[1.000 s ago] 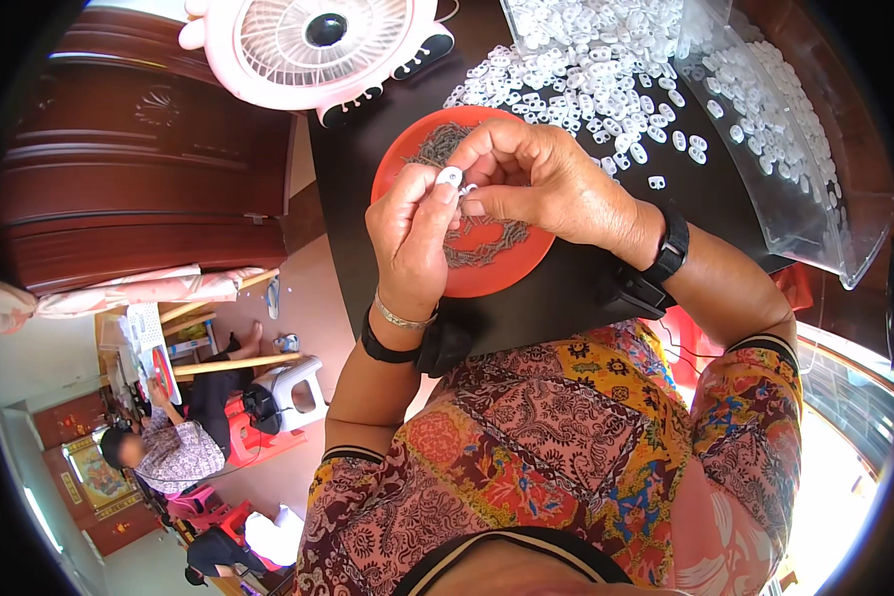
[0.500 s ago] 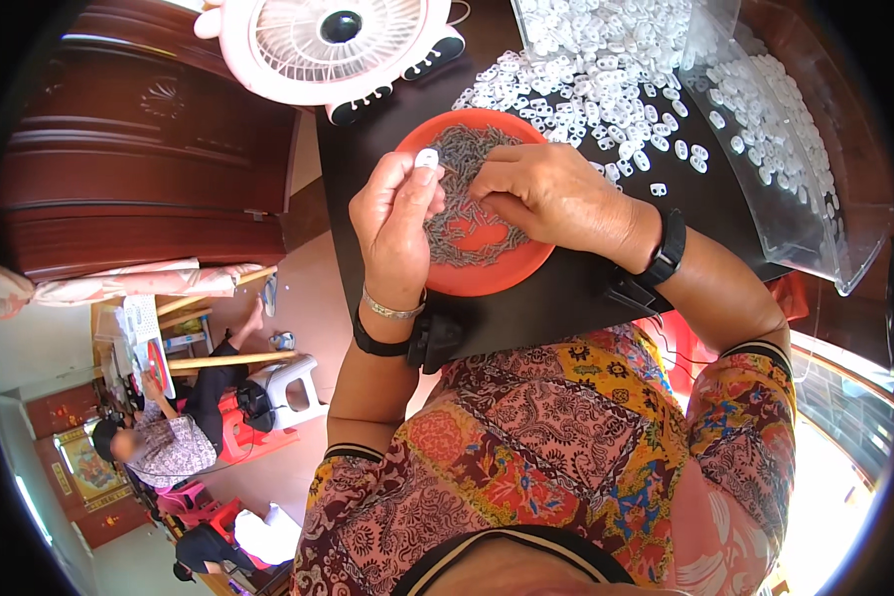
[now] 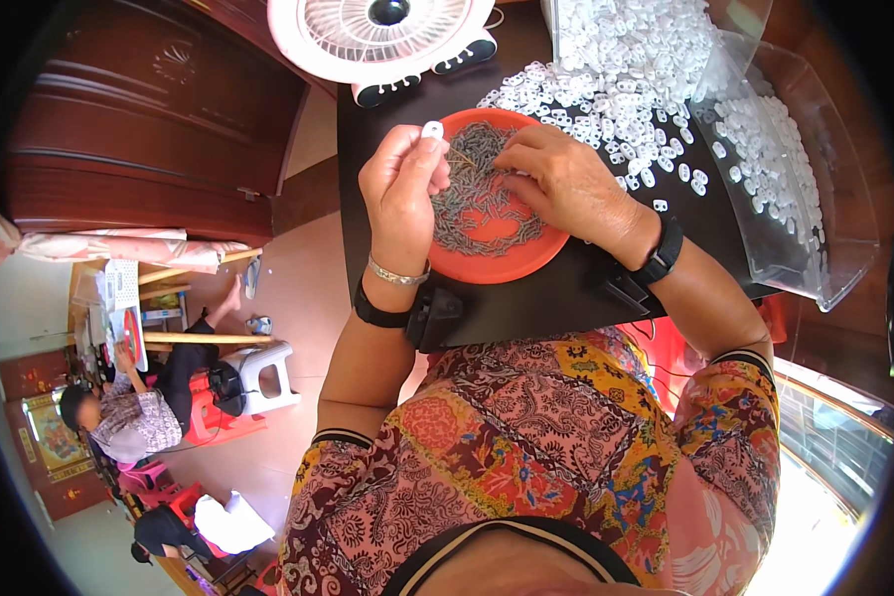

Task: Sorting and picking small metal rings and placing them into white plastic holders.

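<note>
My left hand (image 3: pixel 402 189) pinches a small white oval plastic piece (image 3: pixel 432 130) between thumb and forefinger, at the left rim of a round orange-red bowl (image 3: pixel 526 266). Many small grey screws (image 3: pixel 482 144) lie in the bowl, with its bottom showing between them. Over the bowl's right half is my right hand (image 3: pixel 566 184), its fingers bent and drawn together near the screws. Whatever its fingertips hold is too small to make out.
Loose white plastic pieces (image 3: pixel 656 139) spread over the black table (image 3: pixel 526 313) beyond the bowl. Clear plastic bins (image 3: pixel 790 243) with more pieces stand at the far right. A pink-and-white fan (image 3: pixel 387 50) stands at the far left. Other people sit in the room at left.
The view has shifted, so the table and fan appear farther right. My right fingers have lifted slightly relative to the bowl. My left hand still holds the white piece.
</note>
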`<state>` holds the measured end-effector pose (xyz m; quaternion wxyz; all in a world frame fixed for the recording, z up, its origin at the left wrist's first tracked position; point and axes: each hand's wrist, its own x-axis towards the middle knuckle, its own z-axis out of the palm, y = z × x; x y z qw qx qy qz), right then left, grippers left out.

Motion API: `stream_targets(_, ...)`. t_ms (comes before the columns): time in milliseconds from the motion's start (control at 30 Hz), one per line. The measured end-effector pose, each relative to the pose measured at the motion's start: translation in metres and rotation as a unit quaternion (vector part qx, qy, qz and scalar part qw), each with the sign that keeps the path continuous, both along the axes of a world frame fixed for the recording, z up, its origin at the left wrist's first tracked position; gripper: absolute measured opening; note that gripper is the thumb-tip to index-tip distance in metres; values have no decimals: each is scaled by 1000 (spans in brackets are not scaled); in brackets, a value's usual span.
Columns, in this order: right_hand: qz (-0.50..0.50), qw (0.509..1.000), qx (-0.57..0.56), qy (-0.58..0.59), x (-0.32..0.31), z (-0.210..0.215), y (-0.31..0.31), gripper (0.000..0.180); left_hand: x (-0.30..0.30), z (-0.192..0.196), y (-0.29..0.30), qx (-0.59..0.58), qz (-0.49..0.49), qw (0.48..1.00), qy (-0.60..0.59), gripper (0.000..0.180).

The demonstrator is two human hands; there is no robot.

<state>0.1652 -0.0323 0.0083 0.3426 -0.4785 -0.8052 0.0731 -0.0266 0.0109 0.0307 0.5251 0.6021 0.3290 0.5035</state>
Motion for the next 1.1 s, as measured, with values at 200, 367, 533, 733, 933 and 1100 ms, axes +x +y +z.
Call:
stream_targets(200,8,998,23,-55,-14,13,9,18,2,1,-1,-13,20,999,-48,17)
stream_targets(367,-63,979,-39,-189,-32,4,38,15,6,-5,0,26,16,999,-34,18)
stream_targets(533,-43,976,-53,-205,-30,-10,50,14,10,-7,0,30,1,999,-39,18)
stream_targets(733,-29,986,-26,-160,-25,-4,42,13,7,-4,-4,42,-13,998,-55,18)
stream_targets(933,-7,996,-78,-34,-16,17,20,9,6,-6,0,17,-23,999,-22,21)
stream_targets(1100,32,999,-41,-1,-13,19,9,7,5,-12,5,1,-60,998,-4,21)
